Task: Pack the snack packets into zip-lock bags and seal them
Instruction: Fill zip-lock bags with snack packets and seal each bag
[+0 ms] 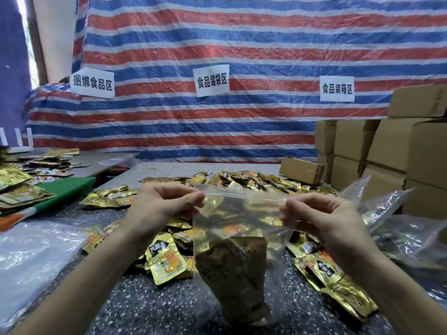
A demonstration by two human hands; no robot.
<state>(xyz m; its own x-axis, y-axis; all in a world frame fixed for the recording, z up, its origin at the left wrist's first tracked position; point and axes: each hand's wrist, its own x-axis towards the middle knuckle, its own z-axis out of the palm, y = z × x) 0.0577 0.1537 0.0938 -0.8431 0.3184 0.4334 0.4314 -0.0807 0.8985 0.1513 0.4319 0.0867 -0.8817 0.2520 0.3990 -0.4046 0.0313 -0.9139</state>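
Desk (150, 308): cardboard boxes (387, 151) stacked far right, contents hidden. Loose snack packets (254, 180) piled across mid desk, so lots left to pack. Zip-lock bag (242, 213) is held up near centre w/ a few packets (232, 274) at its bottom; prob. at the sealing step. Left hand (159, 201) & right hand (319, 213): fingers pinch the bag's top corners.

My zip-lock bag (242, 211) is clear and colourless; the packets inside it (232, 274) look a dull brownish gold. The loose snack packets (167, 259) on my counter (169, 305) are shiny gold with an orange patch and a black label. The counter is dark grey, speckled white. Beyond its far edge the tarp (242, 44) runs in red, blue and white stripes, with white signs (212, 80) lettered in black. The boxes (387, 151) at the right edge are plain brown; a board (70, 189) at the left edge is green.
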